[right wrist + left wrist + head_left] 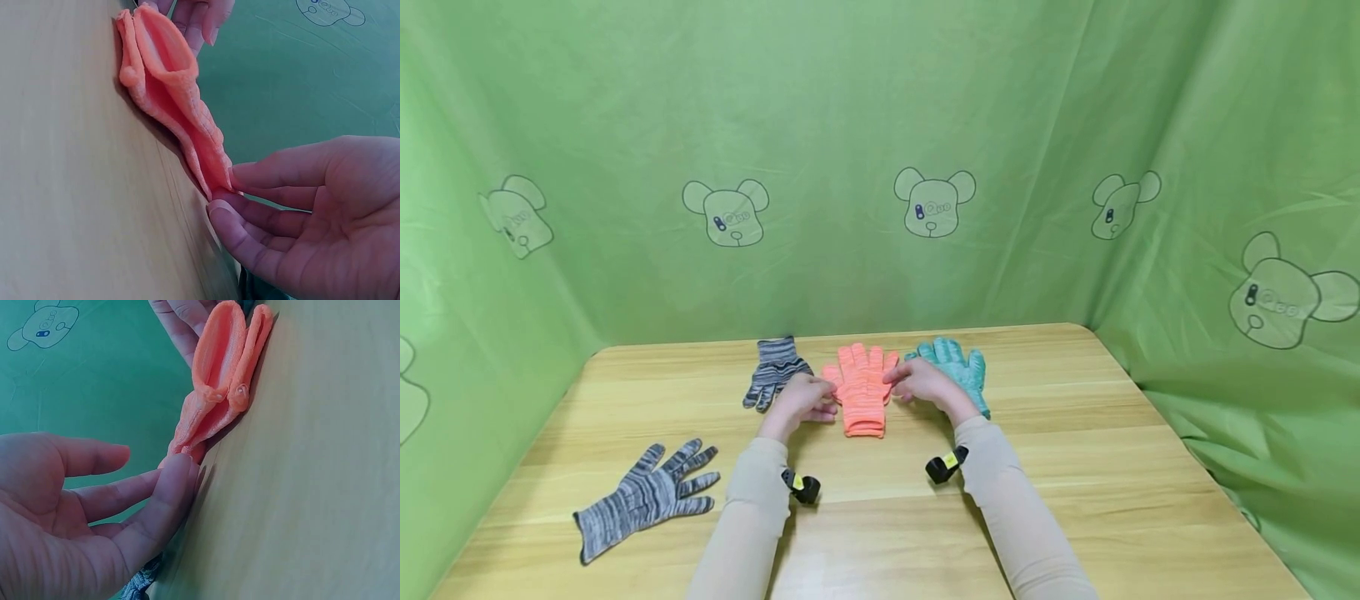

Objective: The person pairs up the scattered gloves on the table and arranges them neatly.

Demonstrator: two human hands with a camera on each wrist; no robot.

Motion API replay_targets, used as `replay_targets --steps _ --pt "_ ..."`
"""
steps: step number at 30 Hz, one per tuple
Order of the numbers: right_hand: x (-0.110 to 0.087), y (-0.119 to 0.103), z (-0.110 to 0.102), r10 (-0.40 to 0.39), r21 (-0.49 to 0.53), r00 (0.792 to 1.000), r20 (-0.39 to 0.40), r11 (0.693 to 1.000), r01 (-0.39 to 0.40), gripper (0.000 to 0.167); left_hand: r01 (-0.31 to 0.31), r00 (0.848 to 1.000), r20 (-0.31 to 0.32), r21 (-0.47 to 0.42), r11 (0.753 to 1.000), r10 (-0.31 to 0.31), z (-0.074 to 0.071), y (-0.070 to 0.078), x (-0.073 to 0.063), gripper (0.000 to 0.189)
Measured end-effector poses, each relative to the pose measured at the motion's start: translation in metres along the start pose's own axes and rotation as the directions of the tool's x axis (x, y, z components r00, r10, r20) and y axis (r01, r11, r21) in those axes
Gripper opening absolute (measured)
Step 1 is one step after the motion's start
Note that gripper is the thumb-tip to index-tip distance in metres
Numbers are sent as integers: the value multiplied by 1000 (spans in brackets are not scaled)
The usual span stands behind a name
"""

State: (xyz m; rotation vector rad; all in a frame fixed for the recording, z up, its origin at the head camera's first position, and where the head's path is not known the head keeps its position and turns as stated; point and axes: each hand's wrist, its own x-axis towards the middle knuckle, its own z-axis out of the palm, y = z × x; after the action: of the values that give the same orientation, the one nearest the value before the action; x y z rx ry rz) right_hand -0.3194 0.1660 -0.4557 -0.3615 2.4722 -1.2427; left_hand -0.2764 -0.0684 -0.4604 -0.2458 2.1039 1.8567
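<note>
In the head view, a pair of orange knit gloves lies stacked on the wooden table, fingers pointing to the far edge and cuffs towards me. My left hand pinches the pair's left side, its thumb and a finger meeting at the orange edge in the left wrist view. On the opposite side my right hand pinches the edge between thumb and fingers, as the right wrist view shows. The upper cuff gapes open, while the lower one looks flatter.
Left of the pair lies a grey-black striped glove, partly behind my left hand. A teal glove lies partly under my right arm. Another striped glove is spread at the front left. Green curtains enclose the table.
</note>
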Motion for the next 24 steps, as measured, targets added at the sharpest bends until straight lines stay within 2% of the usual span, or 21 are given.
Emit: replay_targets --steps 5,15,24 --pt "0 1 0 8 0 1000 -8 1000 -8 33 8 1000 -4 -5 1000 -8 0 -1 0 27" --pt "-1 0 0 17 4 999 -29 1000 -17 39 -6 1000 0 2 1000 6 2 -2 3 43" --pt "-3 -3 -6 -12 52 1000 -28 999 13 33 -56 998 25 -6 998 56 5 3 -2 37"
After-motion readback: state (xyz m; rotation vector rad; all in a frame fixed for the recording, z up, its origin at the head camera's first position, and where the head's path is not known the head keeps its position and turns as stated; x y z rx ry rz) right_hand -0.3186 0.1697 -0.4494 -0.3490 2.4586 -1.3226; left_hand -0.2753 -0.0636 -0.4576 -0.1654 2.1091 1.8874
